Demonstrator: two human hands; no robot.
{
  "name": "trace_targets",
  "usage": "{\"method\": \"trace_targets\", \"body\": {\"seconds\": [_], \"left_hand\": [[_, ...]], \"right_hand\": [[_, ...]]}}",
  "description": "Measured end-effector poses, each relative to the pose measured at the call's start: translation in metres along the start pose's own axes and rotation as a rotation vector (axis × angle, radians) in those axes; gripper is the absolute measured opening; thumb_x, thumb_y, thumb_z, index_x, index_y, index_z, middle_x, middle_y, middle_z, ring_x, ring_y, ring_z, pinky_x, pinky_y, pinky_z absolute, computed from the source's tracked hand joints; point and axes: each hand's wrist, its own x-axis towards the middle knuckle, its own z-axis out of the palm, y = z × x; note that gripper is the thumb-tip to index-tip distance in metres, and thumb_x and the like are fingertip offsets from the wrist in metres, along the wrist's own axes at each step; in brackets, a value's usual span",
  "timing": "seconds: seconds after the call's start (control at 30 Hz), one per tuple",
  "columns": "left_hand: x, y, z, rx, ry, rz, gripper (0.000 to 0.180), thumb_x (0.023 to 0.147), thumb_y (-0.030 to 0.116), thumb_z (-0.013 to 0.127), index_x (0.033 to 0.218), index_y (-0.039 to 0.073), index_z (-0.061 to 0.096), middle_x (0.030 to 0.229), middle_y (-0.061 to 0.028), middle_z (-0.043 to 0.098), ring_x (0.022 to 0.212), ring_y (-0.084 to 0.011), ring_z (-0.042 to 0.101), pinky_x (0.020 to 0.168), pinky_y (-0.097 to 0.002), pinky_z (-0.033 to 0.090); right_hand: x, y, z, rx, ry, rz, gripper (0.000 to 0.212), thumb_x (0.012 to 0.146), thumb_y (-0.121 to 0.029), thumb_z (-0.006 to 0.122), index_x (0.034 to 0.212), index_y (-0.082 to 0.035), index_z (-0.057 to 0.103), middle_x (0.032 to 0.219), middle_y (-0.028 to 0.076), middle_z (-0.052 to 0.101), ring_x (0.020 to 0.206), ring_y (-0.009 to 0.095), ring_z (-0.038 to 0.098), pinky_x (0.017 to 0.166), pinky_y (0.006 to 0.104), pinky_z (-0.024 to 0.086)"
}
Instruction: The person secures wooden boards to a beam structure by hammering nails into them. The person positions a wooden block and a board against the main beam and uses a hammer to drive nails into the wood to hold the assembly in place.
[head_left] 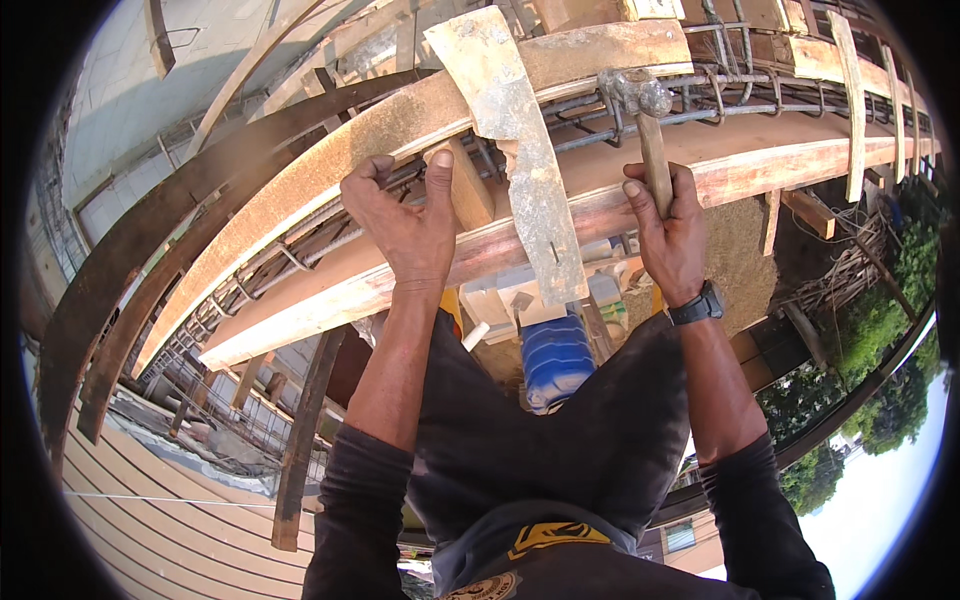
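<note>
My right hand (668, 235) is wrapped round the wooden handle of a hammer (655, 160). The hammer's metal head (637, 93) is up over the far form board and the steel bars. With the thumb along its edge, my left hand (405, 225) grips a short wooden block (471, 195) that sits between the two form boards; its curled fingers are partly hidden. Just right of that block, a cement-stained plank (530, 165) lies across both boards. The near form board (620, 208) runs below my hands, and the far form board (390, 125) curves beyond them.
Tied steel bars (745, 100) run inside the formwork. Narrow wooden strips (850, 105) cross it at right. A blue plastic container (556, 362) stands below, between my legs. Dark timbers (130, 255) lie at left, and ground with green plants (885, 320) shows far below at right.
</note>
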Motion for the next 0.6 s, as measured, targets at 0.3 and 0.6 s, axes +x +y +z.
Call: {"method": "trace_targets", "body": {"seconds": [0.3,0.6], "left_hand": [[-0.026,0.009,0.017,0.079,-0.375,-0.391,0.064,0.085,0.051,0.077,0.113,-0.005,0.059,0.102,-0.0241,0.065,0.100,-0.0413,0.061,0.091,-0.0508,0.046],[-0.032,0.013,0.020,-0.159,-0.366,-0.519,0.057,0.096,0.036,0.071,0.127,-0.005,0.049,0.111,-0.0237,0.066,0.104,-0.0332,0.067,0.094,-0.0425,0.050]], "right_hand": [[0.036,0.026,-0.033,-0.438,0.403,0.063,0.044,0.089,-0.029,0.078,0.117,-0.003,0.055,0.094,0.018,0.070,0.080,0.038,0.070,0.070,0.0468,0.053],[0.088,0.059,-0.074,-0.897,0.394,-0.108,0.045,0.091,-0.030,0.072,0.127,-0.009,0.057,0.118,0.013,0.064,0.110,0.034,0.062,0.087,0.0518,0.048]]}}
